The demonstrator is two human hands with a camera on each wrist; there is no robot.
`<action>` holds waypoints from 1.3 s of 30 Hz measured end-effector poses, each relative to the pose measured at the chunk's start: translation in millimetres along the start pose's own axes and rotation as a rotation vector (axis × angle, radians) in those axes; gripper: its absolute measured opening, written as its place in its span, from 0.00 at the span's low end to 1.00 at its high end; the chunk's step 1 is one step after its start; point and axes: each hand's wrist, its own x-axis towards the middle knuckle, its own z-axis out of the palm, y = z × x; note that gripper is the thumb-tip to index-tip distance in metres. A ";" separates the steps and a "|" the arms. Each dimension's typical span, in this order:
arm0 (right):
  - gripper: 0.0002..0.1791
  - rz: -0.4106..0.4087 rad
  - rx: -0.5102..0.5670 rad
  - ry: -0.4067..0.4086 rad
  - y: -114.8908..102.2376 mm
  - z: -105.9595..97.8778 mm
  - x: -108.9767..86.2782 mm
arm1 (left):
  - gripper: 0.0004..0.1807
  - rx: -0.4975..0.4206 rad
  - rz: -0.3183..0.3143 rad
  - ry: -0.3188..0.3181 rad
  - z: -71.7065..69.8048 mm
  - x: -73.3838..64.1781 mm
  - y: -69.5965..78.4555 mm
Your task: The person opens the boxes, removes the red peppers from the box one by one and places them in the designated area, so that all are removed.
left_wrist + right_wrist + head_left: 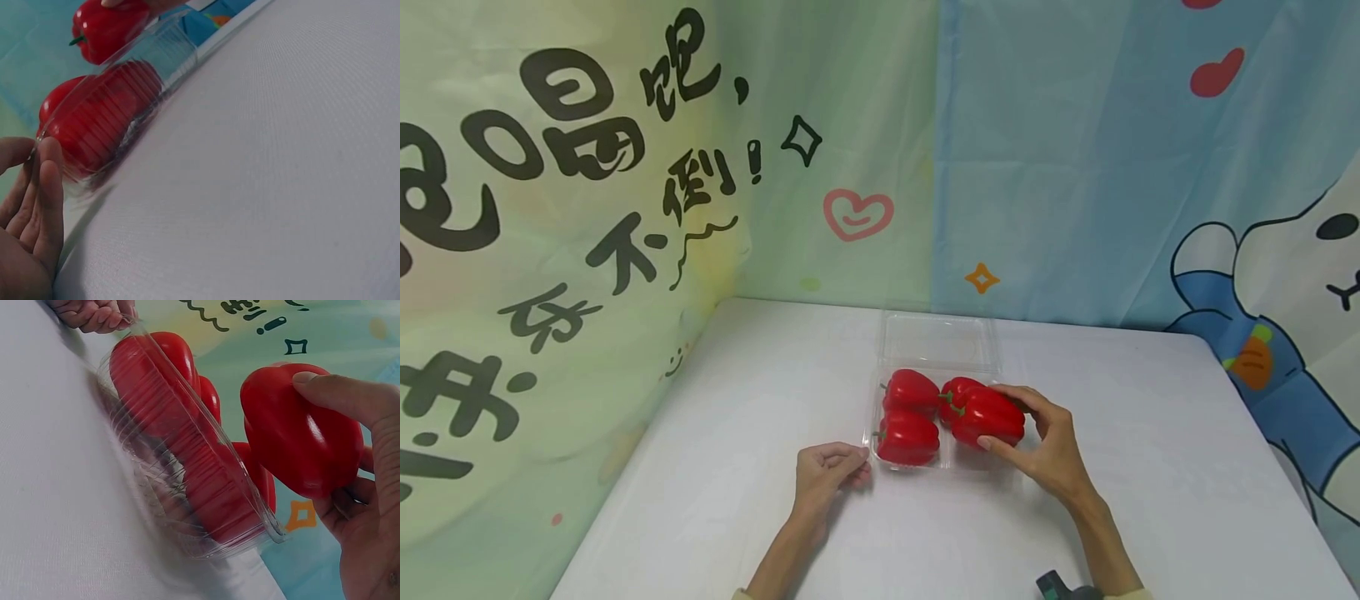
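A clear plastic clamshell box (958,458) rests on the white table with its lid (936,340) folded back. Inside lie three red bell peppers: one at the back left (912,390), one at the front left (907,438) and one at the back right (957,388), partly hidden. My right hand (1051,442) grips another red bell pepper (300,431) between thumb and fingers, raised above the box's right side. At the near left corner, my left hand (831,477) pinches the box's rim between thumb and fingers, as the left wrist view (31,206) shows.
The white table (745,392) reaches back to printed curtains (1037,167) behind and at the left. A small dark device (1063,587) shows by the right forearm at the bottom edge.
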 end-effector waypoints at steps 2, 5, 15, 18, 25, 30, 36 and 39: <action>0.43 0.005 0.002 0.016 0.2 -0.5 0.2 | 0.12 -0.002 0.003 -0.002 0.5 0.1 0.3; 0.42 0.014 0.002 0.033 0.4 -1.1 0.1 | 0.12 -0.003 -0.002 -0.004 0.7 0.4 0.5; 0.42 0.011 0.003 0.096 0.6 -3.3 0.4 | 0.12 0.008 -0.022 0.001 0.3 -0.3 1.8; 0.42 0.008 0.003 0.113 1.4 -3.4 0.3 | 0.11 0.004 -0.026 0.008 0.9 -1.0 2.5; 0.43 0.000 -0.004 0.153 1.3 -4.3 0.8 | 0.11 -0.004 -0.021 0.016 1.9 -1.2 3.6; 0.44 -0.014 -0.004 0.177 1.7 -6.8 2.5 | 0.11 -0.002 -0.005 0.010 2.7 0.6 3.6; 0.44 -0.024 0.005 0.191 2.0 -9.8 3.6 | 0.12 0.012 -0.007 0.021 3.9 -0.8 4.9; 0.45 -0.030 -0.003 0.194 2.5 -10.7 2.9 | 0.12 0.011 -0.014 0.025 3.9 -2.8 4.6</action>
